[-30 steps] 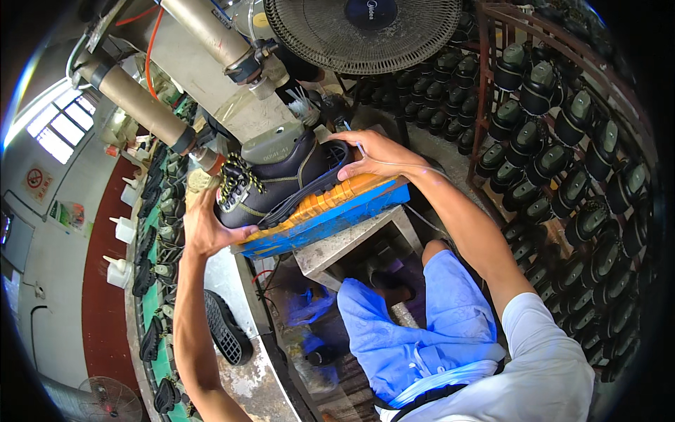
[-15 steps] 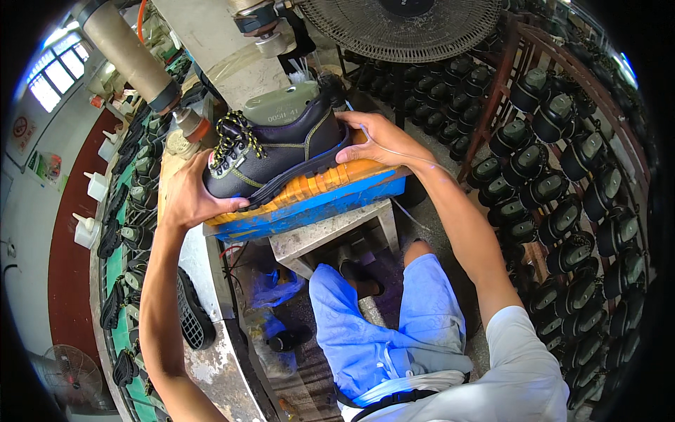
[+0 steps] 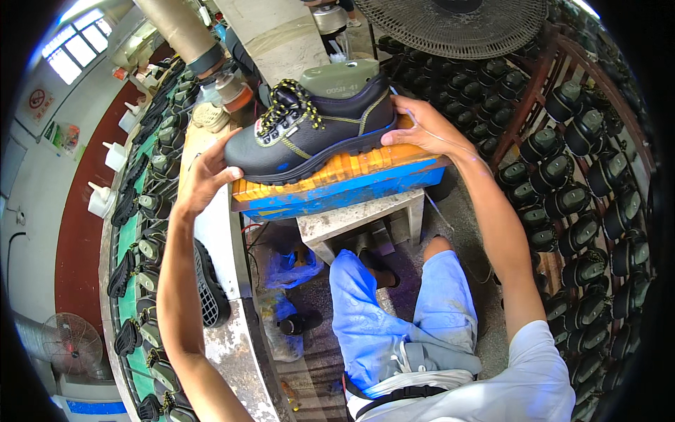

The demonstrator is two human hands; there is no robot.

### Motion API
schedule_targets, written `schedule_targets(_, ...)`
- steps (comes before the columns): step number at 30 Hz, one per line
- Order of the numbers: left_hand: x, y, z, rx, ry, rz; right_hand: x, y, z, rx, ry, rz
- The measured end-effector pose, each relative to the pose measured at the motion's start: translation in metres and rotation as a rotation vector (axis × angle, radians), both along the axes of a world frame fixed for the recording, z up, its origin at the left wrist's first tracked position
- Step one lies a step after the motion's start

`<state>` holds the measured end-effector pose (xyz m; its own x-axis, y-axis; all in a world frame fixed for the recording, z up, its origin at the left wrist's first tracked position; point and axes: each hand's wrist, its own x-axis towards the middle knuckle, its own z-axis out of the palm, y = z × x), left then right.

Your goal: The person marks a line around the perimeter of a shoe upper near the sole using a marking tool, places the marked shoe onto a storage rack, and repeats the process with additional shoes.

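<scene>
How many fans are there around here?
2: a dark fan at the top, right of centre, and a red-centred fan at lower left. Others may be hidden.

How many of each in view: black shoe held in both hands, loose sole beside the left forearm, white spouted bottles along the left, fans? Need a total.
Held black shoe: 1
Loose sole: 1
White spouted bottles: 3
Fans: 2, large dark fan at top and small fan at lower left
Total: 7
</scene>
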<state>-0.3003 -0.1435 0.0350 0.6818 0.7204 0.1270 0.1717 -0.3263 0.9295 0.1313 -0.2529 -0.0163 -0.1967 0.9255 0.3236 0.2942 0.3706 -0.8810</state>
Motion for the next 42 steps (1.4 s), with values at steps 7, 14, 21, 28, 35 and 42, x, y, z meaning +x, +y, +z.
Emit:
schedule_targets(7,0.007,0.014,0.010,0.110,0.086,-0.086,0.002,-0.001,0.000,-0.075,0.056,-0.015)
schedule_targets(14,0.022,0.004,0.057,0.731,0.771,-0.085,0.001,-0.004,0.000,-0.024,-0.013,-0.024)
schedule_targets(21,0.049,-0.002,-0.017,0.731,0.339,0.353,-0.005,-0.006,-0.003,-0.026,0.030,0.003)
schedule_targets(28,0.019,-0.015,-0.010,0.123,0.002,0.171,-0.004,-0.007,-0.006,0.052,0.112,0.022)
schedule_targets(35,0.015,-0.005,-0.019,0.130,-0.090,0.124,0.000,0.004,-0.016,0.098,0.170,0.064)
schedule_targets(42,0.024,-0.010,-0.006,0.083,-0.082,0.085,0.000,0.003,-0.018,0.103,0.107,-0.029)
